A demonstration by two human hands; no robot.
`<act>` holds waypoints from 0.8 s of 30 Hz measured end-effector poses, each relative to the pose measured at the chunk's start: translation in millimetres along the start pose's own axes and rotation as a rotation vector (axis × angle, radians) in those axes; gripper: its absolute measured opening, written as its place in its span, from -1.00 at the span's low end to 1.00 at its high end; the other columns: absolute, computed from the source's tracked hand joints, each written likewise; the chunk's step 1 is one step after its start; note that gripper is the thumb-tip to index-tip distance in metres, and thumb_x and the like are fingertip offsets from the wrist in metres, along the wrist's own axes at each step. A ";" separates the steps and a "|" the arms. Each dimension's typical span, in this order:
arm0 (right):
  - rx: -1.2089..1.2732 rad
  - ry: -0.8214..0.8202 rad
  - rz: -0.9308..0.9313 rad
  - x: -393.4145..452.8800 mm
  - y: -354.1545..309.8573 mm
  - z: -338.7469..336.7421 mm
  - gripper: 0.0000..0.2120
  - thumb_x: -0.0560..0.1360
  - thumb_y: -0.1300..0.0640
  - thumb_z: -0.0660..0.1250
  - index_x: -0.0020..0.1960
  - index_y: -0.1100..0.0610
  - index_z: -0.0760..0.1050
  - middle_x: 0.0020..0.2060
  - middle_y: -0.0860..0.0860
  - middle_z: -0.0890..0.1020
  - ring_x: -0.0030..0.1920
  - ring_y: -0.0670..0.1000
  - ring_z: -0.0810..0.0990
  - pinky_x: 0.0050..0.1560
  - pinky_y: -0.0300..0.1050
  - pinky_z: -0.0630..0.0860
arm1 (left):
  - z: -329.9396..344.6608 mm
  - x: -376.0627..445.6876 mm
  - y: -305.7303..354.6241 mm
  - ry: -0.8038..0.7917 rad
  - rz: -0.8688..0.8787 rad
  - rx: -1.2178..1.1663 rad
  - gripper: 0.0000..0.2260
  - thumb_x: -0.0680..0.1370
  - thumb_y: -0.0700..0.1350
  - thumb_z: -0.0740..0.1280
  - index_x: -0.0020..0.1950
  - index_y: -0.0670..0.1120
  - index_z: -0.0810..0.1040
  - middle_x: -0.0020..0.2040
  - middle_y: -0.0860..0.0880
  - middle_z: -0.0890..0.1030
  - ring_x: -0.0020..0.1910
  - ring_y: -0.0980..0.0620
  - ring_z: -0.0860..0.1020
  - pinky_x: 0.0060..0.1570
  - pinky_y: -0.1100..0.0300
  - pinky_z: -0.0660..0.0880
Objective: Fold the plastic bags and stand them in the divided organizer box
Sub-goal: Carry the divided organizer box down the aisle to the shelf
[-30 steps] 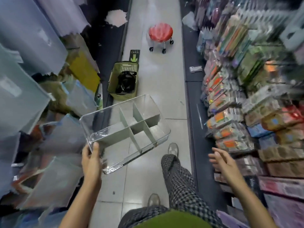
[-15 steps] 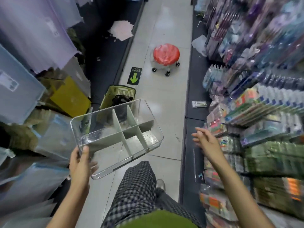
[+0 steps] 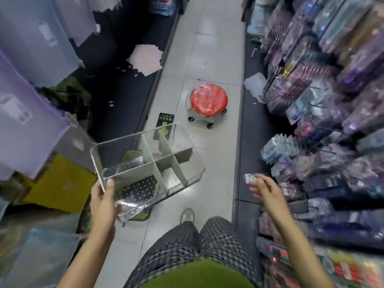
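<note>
Clear acrylic organizer box (image 3: 149, 165), apparently empty, is gripped at its near corner by the left hand (image 3: 104, 201); right hand (image 3: 265, 189), fingers apart, should steady it.

Glossy clear plastic organizer box (image 3: 145, 163)

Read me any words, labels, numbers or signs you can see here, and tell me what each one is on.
Nothing can be read.
Black floor sticker with a green arrow: a line of characters on top, too blurred to read.
White labels on the translucent purple storage bins: too blurred.
Small printed card on the dark shelf base: too small.
Packaged goods on the right shelves: print blurred.
</note>
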State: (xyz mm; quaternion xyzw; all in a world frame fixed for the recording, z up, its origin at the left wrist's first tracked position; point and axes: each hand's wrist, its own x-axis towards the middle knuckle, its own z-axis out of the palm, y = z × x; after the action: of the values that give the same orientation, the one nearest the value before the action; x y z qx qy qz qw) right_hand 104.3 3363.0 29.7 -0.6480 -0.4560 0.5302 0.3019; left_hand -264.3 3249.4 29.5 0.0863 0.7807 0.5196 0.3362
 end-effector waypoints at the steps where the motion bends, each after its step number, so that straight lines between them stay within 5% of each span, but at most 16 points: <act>1: -0.005 0.004 0.009 15.9 -8.8 0.7 -0.74 0.61 0.15 0.14 0.24 0.22 0.42 -0.01 0.13 0.60 -0.07 0.03 0.58 -0.17 -0.44 0.53 | 14.7 14.6 13.8 -0.004 -0.008 0.002 -0.70 0.58 0.11 0.24 0.29 0.08 0.40 0.31 -0.17 0.47 0.16 -0.28 0.50 0.10 -0.23 0.47; 7: -0.027 0.023 0.054 133.0 -45.4 4.5 -0.81 0.61 0.14 0.14 0.18 0.11 0.45 -0.08 0.05 0.62 -0.12 -0.02 0.59 -0.23 -0.45 0.52 | 105.1 101.6 75.2 -0.047 -0.011 -0.014 -0.63 0.60 0.10 0.22 0.35 -0.01 0.36 0.24 -0.17 0.51 -0.22 -0.08 0.54 -0.15 -0.04 0.53; 16: -0.153 -0.112 0.004 388.4 -147.2 32.2 -0.80 0.60 0.15 0.17 0.18 0.13 0.48 -0.13 -0.03 0.63 -0.13 -0.08 0.60 -0.21 -0.45 0.51 | 231.4 217.6 151.7 0.139 -0.092 -0.065 -0.63 0.59 0.10 0.23 0.37 0.04 0.38 0.16 -0.11 0.51 -0.23 -0.05 0.52 -0.24 0.09 0.53; 21: -0.267 -0.298 -0.110 514.5 -258.5 92.8 -0.85 0.60 0.11 0.18 0.13 0.03 0.46 0.03 0.10 0.62 0.00 0.06 0.61 0.14 0.02 0.51 | 275.4 268.1 198.0 0.262 -0.147 -0.122 -0.62 0.58 0.10 0.24 0.37 0.02 0.38 0.17 -0.13 0.52 -0.21 -0.09 0.52 -0.26 0.08 0.51; 24: -0.292 -0.389 -0.175 574.5 -318.3 141.3 -0.87 0.59 0.11 0.19 0.02 -0.08 0.48 -0.03 0.04 0.64 -0.01 0.06 0.62 0.18 0.08 0.49 | 294.2 304.0 221.3 0.334 -0.188 -0.177 -0.60 0.58 0.11 0.24 0.38 0.01 0.36 0.17 -0.17 0.51 -0.14 -0.15 0.53 -0.23 0.06 0.50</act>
State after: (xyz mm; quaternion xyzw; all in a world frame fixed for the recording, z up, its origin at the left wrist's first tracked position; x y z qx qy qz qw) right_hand -105.2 4001.3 35.5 -0.5287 -0.6314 0.5452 0.1566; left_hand -361.6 3716.7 20.6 -0.1039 0.7816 0.5595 0.2555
